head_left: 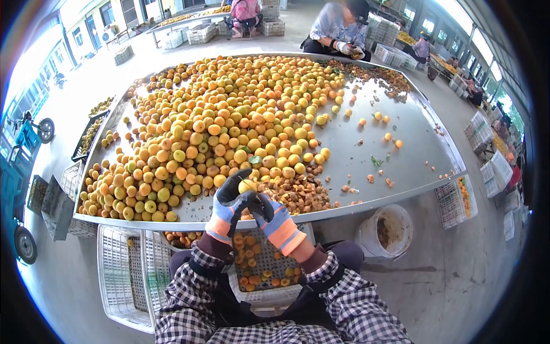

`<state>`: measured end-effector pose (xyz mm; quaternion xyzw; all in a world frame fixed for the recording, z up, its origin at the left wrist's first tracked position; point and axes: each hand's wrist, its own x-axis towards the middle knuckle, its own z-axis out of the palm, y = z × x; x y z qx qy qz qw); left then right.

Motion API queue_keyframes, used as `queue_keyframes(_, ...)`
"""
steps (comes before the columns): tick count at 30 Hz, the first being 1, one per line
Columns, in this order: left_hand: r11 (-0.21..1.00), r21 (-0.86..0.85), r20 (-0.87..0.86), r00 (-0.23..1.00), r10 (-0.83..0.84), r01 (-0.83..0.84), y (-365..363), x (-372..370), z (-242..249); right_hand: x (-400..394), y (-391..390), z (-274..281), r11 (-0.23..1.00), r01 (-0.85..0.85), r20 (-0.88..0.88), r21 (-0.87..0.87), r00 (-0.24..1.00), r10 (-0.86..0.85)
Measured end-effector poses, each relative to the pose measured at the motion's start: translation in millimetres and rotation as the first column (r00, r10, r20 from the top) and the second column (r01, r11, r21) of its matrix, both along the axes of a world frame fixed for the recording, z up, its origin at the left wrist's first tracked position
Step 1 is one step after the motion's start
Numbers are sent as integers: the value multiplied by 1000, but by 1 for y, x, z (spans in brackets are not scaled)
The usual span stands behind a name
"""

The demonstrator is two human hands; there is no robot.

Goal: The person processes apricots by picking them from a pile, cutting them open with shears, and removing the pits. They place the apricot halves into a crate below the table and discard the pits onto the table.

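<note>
My left hand (230,202), in a grey, orange and black glove, is closed round a yellow apricot (247,186) above the table's near edge. My right hand (274,218), gloved alike, meets it from the right with curled fingers. What the right fingers hold, if anything, is hidden. Just beyond both hands lies a big heap of whole apricots (217,123) on the metal table (395,178). A pile of brown apricot pits (301,194) sits to the right of my hands. Below them, a white crate (266,296) between my knees holds apricot halves (249,252).
A white bucket (395,232) with brown residue stands on the floor at right. An empty white crate (123,275) is at lower left. Across the table a person (341,31) in gloves works near more brown pits (395,80). Other crates (481,135) line the right side.
</note>
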<state>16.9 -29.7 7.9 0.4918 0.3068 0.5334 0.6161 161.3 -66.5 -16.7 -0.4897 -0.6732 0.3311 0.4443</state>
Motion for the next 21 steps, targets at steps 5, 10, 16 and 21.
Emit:
queue_keyframes(5, 976, -214, 169, 986, -3, 40, -13, 18, 5, -5, 3, -10, 997, 75, 82, 17, 994, -76)
queue_keyframes(10, 885, -463, 166, 986, 31, 50, -18, 31, 1, -5, 7, -13, 993, 107, 154, -59, 983, -97)
queue_keyframes(16, 967, -236, -148, 987, 61, -95, -6, 21, -10, 1, 4, 7, 986, 149, 231, -71, 964, -129)
queue_keyframes(21, 984, -168, -25, 998, 51, -55, -1, 24, -19, 4, -1, 14, 957, 287, 364, 34, 889, -279)
